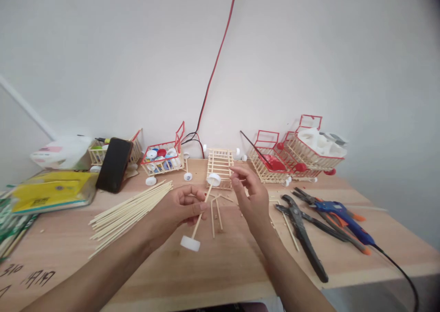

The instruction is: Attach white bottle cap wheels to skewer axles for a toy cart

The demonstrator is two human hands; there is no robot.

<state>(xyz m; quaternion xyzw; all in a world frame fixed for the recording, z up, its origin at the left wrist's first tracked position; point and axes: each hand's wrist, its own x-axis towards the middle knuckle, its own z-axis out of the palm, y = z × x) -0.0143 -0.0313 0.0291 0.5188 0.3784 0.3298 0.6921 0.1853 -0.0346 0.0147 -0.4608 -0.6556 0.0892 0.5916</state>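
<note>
Between its thumb and fingers, my left hand [188,203] grips a thin wooden stick [198,221] that has a white bottle cap on each end, like an axle with wheels. One cap [213,179] is at the far end, the other [190,243] at the near end. My right hand [250,193] is raised to the right of it, fingers apart and holding nothing. Behind the hands, against the wall, lies a small stick-built cart frame [220,161] with white caps at its far corners. Short cut sticks [216,214] lie on the table between my hands.
A pile of wooden sticks [130,213] lies left. Small carts [163,158] line the wall, one filled with bottle caps. On the right are black pliers [302,238] and a corded blue glue gun [343,218]. A phone [114,165] leans at left near a yellow packet [51,192].
</note>
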